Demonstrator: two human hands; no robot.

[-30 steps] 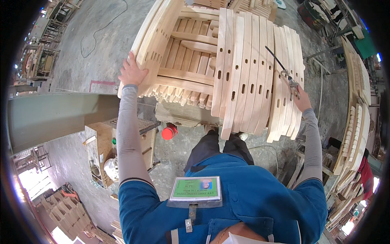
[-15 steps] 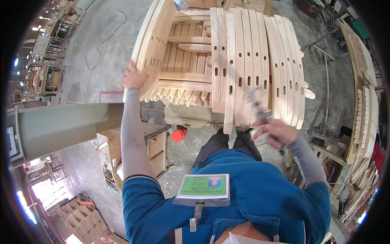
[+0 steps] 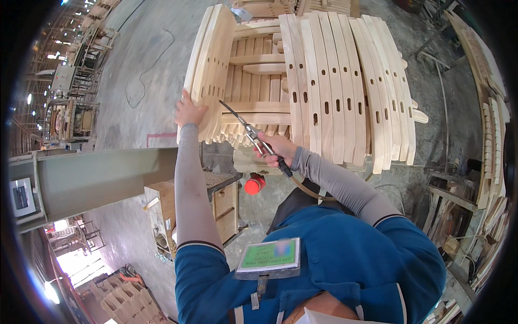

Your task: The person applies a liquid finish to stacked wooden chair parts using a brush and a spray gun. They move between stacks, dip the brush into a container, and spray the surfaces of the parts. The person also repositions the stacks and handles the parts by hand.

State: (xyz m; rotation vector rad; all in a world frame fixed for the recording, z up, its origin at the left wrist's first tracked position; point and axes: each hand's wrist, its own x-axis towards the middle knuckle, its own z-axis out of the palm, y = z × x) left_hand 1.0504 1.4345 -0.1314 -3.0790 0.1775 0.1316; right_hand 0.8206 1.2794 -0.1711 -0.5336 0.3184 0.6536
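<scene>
Left of the air gun [image 3: 250, 132], the left hand [image 3: 190, 109] lies on smooth, pale slotted boards [image 3: 208, 67], its grip impossible to tell; they look stiff, heavy together, best held by their long edges. The right hand [image 3: 278, 148] is wrapped round the metal air gun, probably light, its hose [image 3: 308, 190] flexible. Right of the air gun are gently curved wooden slats [image 3: 330, 89] with rounded slots.

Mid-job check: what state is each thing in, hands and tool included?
Left hand: fingers spread, resting on the left boards.
Left boards: close together, slots showing.
Right hand: closed around the air gun.
Air gun: held, nozzle toward the left boards; trigger state unclear.
Hose: attached to the air gun, curved.
Right boards: side by side, slots showing.
Badge: clipped to the shirt.
</scene>
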